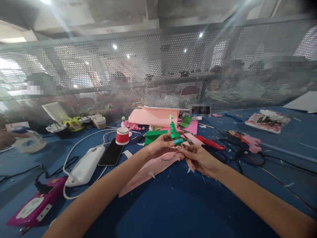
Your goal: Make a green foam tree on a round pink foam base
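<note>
A green paper strip coil [175, 135] winds in a spiral up to a pale green tip. My left hand [159, 145] is closed around its lower part, thumb and fingers pressed together. Just below the coil, my right hand [199, 159] is closed in a pinch on a small pale end; whether this is a stick or paper I cannot make out. Under the hands lies a sheet of pink paper [143, 175]. Close behind my left hand is folded green paper [155, 136]. Red-handled scissors [210, 142] rest beyond my right hand, their blades partly hidden.
Left are a red paper cup [122, 136], a phone [111, 152], a white power strip [86, 165] with cables and a purple power strip [37, 203]. A pink glue gun [247, 140] with its cord lies right. Another person's hand [8, 138] touches a tape roll [31, 142].
</note>
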A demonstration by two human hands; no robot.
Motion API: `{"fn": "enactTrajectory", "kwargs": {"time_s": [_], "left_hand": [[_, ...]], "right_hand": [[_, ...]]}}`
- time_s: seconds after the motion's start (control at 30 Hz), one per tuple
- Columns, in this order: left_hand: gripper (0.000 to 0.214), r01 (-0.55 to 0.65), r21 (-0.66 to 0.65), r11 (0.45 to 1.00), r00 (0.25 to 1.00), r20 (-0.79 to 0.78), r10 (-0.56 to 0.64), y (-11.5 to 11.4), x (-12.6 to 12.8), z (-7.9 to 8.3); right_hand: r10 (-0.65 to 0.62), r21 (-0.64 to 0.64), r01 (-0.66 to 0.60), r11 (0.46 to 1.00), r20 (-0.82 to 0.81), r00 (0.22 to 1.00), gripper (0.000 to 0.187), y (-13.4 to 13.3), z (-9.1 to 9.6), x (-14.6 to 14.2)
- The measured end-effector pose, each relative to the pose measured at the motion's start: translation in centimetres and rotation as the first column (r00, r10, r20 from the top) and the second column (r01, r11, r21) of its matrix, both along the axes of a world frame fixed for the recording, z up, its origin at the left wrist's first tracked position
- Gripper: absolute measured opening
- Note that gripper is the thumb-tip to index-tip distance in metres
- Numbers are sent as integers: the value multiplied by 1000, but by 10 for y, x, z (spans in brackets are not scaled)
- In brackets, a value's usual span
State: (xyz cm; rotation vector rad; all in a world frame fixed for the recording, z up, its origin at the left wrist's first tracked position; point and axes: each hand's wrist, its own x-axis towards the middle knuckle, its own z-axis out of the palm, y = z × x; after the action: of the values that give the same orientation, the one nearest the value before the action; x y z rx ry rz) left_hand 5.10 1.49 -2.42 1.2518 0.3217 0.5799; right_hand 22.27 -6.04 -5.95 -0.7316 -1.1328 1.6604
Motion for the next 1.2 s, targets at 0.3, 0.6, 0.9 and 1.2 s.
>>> {"fn": "enactTrajectory", "kwargs": {"time_s": [0.3,0.6,0.9,1.2], "left_hand": [[51,-70,32,997,997,32,69,-4,9,-2],[44,-245,-5,969,968,58,245,-12,13,1],[45,-56,-25,998,993,104,59,-4,3,1],[34,-15,-121,993,979,200,39,0,1,-1]], "right_hand": [[47,41,-46,998,-32,998,25,-3,3,-3],[68,56,-65,996,-64,996,27,-4,4,-6],[0,-32,-5,999,-140,990,25,1,4,0],[20,-36,-27,999,-164,986,22,0,8,1]]}}
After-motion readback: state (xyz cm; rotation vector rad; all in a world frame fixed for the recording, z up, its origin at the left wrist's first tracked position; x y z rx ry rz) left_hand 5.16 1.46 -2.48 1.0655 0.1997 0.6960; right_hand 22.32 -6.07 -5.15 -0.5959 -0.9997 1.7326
